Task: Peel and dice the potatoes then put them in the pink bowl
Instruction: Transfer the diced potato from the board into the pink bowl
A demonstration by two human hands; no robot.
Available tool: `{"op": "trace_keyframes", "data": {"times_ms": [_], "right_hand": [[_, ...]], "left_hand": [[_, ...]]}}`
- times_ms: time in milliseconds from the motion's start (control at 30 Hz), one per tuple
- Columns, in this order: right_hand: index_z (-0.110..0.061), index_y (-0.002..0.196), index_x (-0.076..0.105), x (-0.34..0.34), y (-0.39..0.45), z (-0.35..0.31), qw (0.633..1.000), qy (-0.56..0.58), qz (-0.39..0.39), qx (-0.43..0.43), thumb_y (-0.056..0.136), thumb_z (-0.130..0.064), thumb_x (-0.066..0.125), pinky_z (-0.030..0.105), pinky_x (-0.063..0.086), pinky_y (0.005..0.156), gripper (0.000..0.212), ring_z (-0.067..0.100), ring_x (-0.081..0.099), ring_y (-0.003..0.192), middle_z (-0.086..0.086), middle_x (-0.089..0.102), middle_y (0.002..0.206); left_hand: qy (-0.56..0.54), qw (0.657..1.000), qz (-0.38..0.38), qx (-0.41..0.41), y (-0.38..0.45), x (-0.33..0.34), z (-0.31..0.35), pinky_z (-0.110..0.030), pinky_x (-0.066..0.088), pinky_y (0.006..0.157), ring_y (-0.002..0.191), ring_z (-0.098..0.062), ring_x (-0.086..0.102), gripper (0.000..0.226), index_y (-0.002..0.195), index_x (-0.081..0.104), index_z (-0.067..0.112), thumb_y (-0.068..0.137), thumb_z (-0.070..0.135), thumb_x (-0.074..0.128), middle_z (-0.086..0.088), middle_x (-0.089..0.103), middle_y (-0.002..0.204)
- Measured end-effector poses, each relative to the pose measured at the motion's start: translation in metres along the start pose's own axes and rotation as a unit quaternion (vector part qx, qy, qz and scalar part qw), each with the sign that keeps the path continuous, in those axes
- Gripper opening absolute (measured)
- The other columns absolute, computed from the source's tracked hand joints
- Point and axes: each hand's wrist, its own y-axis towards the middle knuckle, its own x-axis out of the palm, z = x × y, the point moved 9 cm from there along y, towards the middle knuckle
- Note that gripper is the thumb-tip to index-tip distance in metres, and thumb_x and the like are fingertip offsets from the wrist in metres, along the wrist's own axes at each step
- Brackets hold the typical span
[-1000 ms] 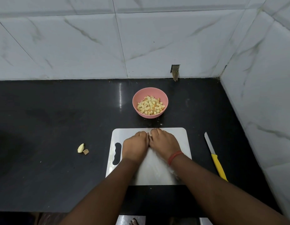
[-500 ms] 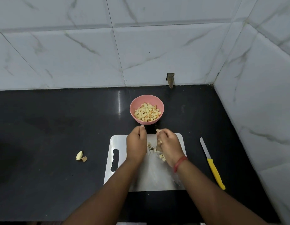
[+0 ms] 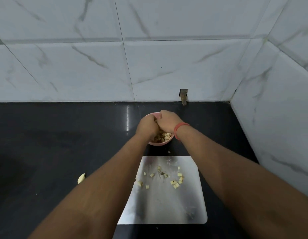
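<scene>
Now the worktop [image 3: 46, 135] is lying dark and glossy under the tiled wall [image 3: 149, 57], and the board [image 3: 167, 204] is sitting near its front edge. A second ago both hands were cupped together on that board, heaping up the cut potato; they have since carried a load forward and are now hanging over the bowl [image 3: 159, 143], which is standing just beyond the board's far edge. The left hand [image 3: 147, 127] and the right hand [image 3: 168, 122] are pressing side by side, fingers curled inward and down, and I cannot tell whether they are gripping dice or have let them go, since the fingertips are hidden. The bowl is already holding a good heap of dice [image 3: 164, 136], showing between the wrists. That means most of the potato is in, but the job is not finishing yet: a scatter of stray cubes [image 3: 175, 183] is lying on the board, so another gathering pass looks needed. A pale scrap [image 3: 81, 178] is lying apart on the worktop at the left. A red band [image 3: 180, 128] is circling the right wrist. No brand, label or writing is showing anywhere.
</scene>
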Motion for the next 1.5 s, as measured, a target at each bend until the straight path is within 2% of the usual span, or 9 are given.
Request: {"op": "trace_keyframes", "data": {"times_ms": [233, 367, 500, 600, 967, 1067, 1233, 1367, 1500], "right_hand": [[-0.015, 0.098, 0.059, -0.005, 0.004, -0.009, 0.992, -0.103, 0.010, -0.070, 0.098, -0.012, 0.040, 0.028, 0.038, 0.067, 0.019, 0.021, 0.057, 0.081, 0.006, 0.061, 0.094], [-0.012, 0.101, 0.064, 0.001, -0.002, -0.010, 0.988, -0.108, 0.011, -0.107, 0.094, -0.005, 0.043, 0.032, 0.049, 0.079, 0.023, 0.022, 0.060, 0.090, 0.006, 0.064, 0.101], [-0.013, 0.096, 0.064, -0.012, -0.021, -0.013, 0.978, -0.041, 0.122, -0.161, 0.090, -0.005, 0.044, 0.036, 0.050, 0.082, 0.023, 0.019, 0.058, 0.093, 0.002, 0.060, 0.103], [-0.013, 0.096, 0.061, -0.007, -0.073, -0.010, 0.950, -0.017, 0.194, -0.244, 0.090, -0.007, 0.047, 0.030, 0.047, 0.078, 0.016, 0.014, 0.053, 0.090, -0.003, 0.056, 0.097], [-0.014, 0.115, 0.065, 0.123, -0.134, 0.030, 0.932, -0.162, 0.048, -0.320, 0.091, -0.022, 0.051, 0.030, 0.041, 0.103, 0.030, 0.020, 0.053, 0.115, 0.001, 0.059, 0.122], [-0.015, 0.113, 0.065, 0.130, -0.137, 0.038, 0.936, -0.177, 0.033, -0.304, 0.089, -0.021, 0.042, 0.031, 0.047, 0.096, 0.033, 0.019, 0.053, 0.111, 0.000, 0.059, 0.116], [-0.017, 0.118, 0.063, 0.116, -0.155, 0.064, 0.947, -0.176, 0.028, -0.268, 0.089, -0.013, 0.057, 0.025, 0.041, 0.098, 0.030, 0.018, 0.051, 0.115, -0.002, 0.056, 0.122], [-0.022, 0.131, 0.054, 0.081, -0.165, 0.090, 0.966, -0.187, 0.139, -0.116, 0.095, -0.039, 0.047, 0.032, 0.041, 0.102, 0.040, 0.020, 0.044, 0.120, -0.003, 0.052, 0.131], [-0.020, 0.129, 0.055, 0.108, -0.171, 0.086, 0.960, -0.253, 0.081, -0.082, 0.096, -0.045, 0.045, 0.032, 0.041, 0.097, 0.042, 0.024, 0.039, 0.113, 0.003, 0.045, 0.125]], "left_hand": [[0.037, 0.999, 0.021, 0.025, 0.011, -0.012, -0.013, -0.033, 0.051, 0.078, 0.095, -0.018, 0.061, 0.035, 0.114, 0.066, 0.017, 0.090, 0.003, 0.045, -0.003, 0.069, 0.110], [0.004, 0.998, 0.035, 0.044, 0.005, -0.013, -0.020, -0.041, 0.058, 0.087, 0.102, -0.020, 0.066, 0.041, 0.115, 0.066, 0.021, 0.089, -0.001, 0.044, -0.001, 0.070, 0.112], [0.000, 0.981, 0.141, 0.135, -0.030, -0.037, -0.006, -0.026, 0.048, 0.075, 0.093, -0.009, 0.062, 0.027, 0.115, 0.066, 0.019, 0.096, 0.009, 0.050, 0.006, 0.070, 0.107], [0.038, 0.948, 0.215, 0.230, -0.078, -0.045, -0.007, -0.028, 0.040, 0.065, 0.081, -0.011, 0.052, 0.009, 0.103, 0.062, 0.016, 0.099, 0.017, 0.054, 0.005, 0.060, 0.093], [0.181, 0.944, 0.102, 0.256, -0.152, 0.039, -0.089, -0.038, 0.040, 0.075, 0.085, -0.021, 0.048, 0.025, 0.101, 0.062, 0.018, 0.094, 0.039, 0.051, 0.002, 0.054, 0.096], [0.214, 0.940, 0.076, 0.254, -0.164, 0.051, -0.094, -0.036, 0.038, 0.075, 0.087, -0.019, 0.045, 0.028, 0.102, 0.060, 0.020, 0.094, 0.045, 0.050, 0.003, 0.051, 0.100], [0.232, 0.935, 0.061, 0.261, -0.176, 0.051, -0.100, -0.029, 0.027, 0.075, 0.094, -0.018, 0.050, 0.028, 0.106, 0.060, 0.020, 0.096, 0.045, 0.050, 0.003, 0.053, 0.111], [0.234, 0.941, 0.078, 0.230, -0.183, 0.048, -0.110, -0.037, 0.043, 0.087, 0.100, -0.021, 0.051, 0.036, 0.118, 0.060, 0.022, 0.094, 0.048, 0.051, 0.001, 0.053, 0.118], [0.227, 0.951, 0.098, 0.187, -0.188, 0.047, -0.116, -0.041, 0.047, 0.083, 0.090, -0.025, 0.049, 0.027, 0.115, 0.063, 0.018, 0.094, 0.035, 0.056, -0.002, 0.054, 0.106]]}}
